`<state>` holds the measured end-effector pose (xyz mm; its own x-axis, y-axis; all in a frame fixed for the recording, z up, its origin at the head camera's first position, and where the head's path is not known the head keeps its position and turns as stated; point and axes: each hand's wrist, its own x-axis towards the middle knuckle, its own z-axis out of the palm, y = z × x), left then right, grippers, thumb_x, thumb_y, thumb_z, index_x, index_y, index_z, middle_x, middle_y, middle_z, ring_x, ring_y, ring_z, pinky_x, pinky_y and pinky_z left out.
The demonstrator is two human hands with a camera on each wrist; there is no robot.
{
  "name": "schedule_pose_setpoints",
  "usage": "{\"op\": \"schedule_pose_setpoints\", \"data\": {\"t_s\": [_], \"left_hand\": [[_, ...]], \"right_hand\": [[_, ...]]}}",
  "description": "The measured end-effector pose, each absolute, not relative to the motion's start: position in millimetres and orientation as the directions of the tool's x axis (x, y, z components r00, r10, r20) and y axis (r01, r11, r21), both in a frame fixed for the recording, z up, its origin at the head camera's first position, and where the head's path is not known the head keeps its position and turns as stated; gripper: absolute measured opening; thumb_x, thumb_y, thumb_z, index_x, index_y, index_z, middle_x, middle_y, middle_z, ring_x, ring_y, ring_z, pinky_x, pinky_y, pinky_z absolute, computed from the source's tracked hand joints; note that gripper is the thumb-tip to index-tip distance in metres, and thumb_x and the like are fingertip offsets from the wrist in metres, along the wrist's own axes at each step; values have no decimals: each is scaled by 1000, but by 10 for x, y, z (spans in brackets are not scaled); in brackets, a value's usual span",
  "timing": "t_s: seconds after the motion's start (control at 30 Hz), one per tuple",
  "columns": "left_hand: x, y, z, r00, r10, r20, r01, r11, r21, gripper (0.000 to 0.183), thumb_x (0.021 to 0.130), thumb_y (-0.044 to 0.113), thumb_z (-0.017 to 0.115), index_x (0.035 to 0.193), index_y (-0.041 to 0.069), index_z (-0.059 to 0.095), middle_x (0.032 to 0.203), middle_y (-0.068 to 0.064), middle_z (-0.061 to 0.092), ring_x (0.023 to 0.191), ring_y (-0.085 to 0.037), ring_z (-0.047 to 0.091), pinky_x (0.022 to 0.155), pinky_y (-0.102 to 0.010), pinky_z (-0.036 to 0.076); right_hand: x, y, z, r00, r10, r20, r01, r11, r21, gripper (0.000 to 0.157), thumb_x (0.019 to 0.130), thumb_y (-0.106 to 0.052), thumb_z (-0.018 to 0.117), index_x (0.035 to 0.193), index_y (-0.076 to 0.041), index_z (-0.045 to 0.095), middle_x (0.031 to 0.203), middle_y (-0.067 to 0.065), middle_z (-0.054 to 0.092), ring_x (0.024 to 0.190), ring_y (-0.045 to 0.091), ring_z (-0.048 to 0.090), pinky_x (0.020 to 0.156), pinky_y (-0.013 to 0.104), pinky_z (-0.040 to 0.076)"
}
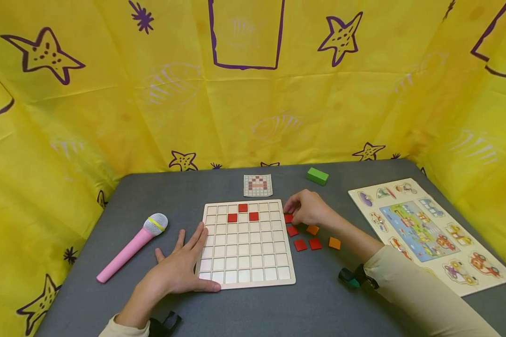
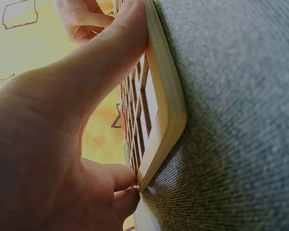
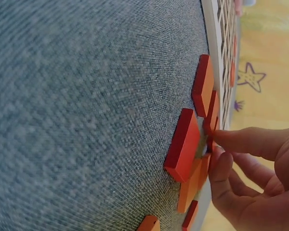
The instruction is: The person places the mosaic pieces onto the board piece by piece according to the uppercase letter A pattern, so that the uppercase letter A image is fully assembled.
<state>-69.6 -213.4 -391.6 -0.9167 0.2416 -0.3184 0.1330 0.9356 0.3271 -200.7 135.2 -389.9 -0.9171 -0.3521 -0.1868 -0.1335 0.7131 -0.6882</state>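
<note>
A square wooden grid board point(image 1: 244, 252) lies on the table with three red tiles point(image 1: 242, 208) in its upper cells. My left hand point(image 1: 179, 267) rests against the board's left side, fingers extended along the edge and thumb on the front left corner; the left wrist view shows that thumb point(image 2: 120, 33) on the rim. Right of the board, my right hand point(image 1: 309, 208) pinches a red tile point(image 1: 288, 218) at table level. More loose red tiles point(image 1: 300, 245) and two orange tiles point(image 1: 334, 243) lie nearby. In the right wrist view, my fingertips partly hide the pinched tile.
Behind the board lies a small pattern card point(image 1: 258, 186). A green block point(image 1: 317, 176) stands at the back right. To the left is a pink toy microphone point(image 1: 126, 255); to the right, a wooden picture puzzle point(image 1: 426, 234). Yellow cloth point(image 1: 236, 103) surrounds the grey table point(image 1: 278, 313).
</note>
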Motion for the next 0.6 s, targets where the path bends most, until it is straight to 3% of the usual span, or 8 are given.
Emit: {"op": "schedule_pose_setpoints", "data": {"t_s": [0.6], "left_hand": [[-682,-2134,-3916,-918,245,-313,139,936,324,144,63,81,82,169,13,13,178,-3,1,156,-58,9,89,-99,5]], "right_hand": [[-2007,1333,-3887,-916,-380,-131,-215,739,-638,31,66,9,78,92,-8,81,81,7,73,75,16,62,67,28,54]]}}
